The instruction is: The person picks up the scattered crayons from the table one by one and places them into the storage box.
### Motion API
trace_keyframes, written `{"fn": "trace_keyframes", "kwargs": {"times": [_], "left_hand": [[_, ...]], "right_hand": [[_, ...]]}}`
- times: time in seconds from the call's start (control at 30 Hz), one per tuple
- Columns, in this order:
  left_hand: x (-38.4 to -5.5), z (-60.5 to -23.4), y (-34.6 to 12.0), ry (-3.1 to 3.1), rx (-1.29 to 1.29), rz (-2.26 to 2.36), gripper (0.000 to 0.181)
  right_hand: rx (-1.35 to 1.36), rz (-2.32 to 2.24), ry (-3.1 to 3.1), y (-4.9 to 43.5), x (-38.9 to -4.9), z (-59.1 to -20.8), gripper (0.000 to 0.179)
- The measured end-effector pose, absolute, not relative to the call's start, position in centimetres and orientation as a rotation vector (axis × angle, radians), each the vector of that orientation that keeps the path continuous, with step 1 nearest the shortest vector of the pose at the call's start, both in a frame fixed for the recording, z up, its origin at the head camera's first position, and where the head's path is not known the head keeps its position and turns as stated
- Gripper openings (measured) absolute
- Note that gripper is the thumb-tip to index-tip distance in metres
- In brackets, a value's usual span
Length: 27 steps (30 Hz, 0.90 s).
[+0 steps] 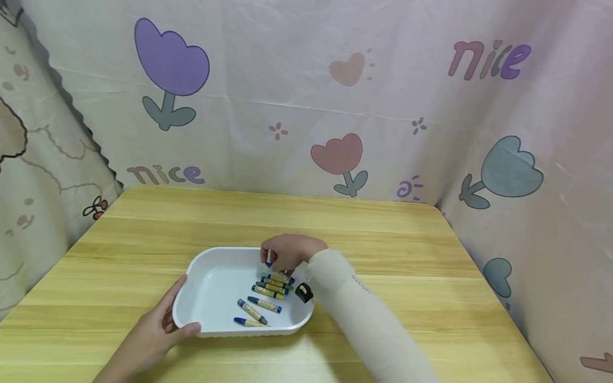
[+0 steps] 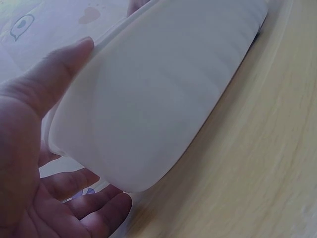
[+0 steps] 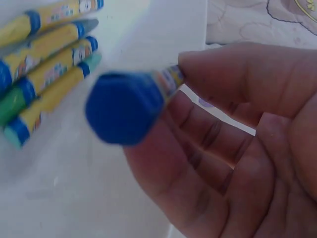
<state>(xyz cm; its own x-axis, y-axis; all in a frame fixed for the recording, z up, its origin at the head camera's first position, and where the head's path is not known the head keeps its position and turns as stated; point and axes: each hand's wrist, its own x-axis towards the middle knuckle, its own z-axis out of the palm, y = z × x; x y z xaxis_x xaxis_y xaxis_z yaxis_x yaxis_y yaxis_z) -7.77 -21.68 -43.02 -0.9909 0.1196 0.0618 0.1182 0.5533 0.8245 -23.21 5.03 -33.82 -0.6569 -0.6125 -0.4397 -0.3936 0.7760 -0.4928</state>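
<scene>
My left hand [image 1: 154, 332] holds the left end of a white tray [image 1: 210, 282], its thumb over the near rim and the other fingers around the end wall. In the left wrist view, the tray's outer side [image 2: 148, 99] fills the middle. Over the tray's far side, my right hand [image 1: 291, 251] pinches a crayon [image 3: 124, 109] between thumb and fingers, its blue hexagonal end towards the right wrist camera. Several yellow-wrapped crayons [image 1: 265, 305] lie inside the tray's right half, some side by side in a row just below the right hand.
A small black object [image 1: 304, 292] sits at the tray's right end, near the right sleeve [image 1: 364, 314]. The tray stands on a wooden table [image 1: 143, 229]. Printed cloth [image 1: 268, 64] hangs behind the table and along both sides.
</scene>
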Motion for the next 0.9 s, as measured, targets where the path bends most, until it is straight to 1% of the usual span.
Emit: {"fn": "trace_keyframes", "kwargs": {"times": [0.27,0.57,0.7,0.9], "left_hand": [[-7.8,-43.2,-21.9,2.774,0.233,1.478,0.097],[-7.8,-43.2,-21.9,2.771,0.211,1.455,0.097],[-7.8,-43.2,-21.9,2.764,0.199,1.446,0.097],[-7.8,-43.1,-21.8,2.762,0.183,1.419,0.098]], "right_hand": [[-0.775,-0.407,2.355,2.7,-22.7,-34.8,0.017],[-0.858,-0.337,2.356,0.2,-22.1,-35.4,0.018],[-0.919,-0.309,2.379,-0.6,-22.0,-35.5,0.017],[-0.923,-0.273,2.419,-1.2,-21.8,-35.9,0.016]]}}
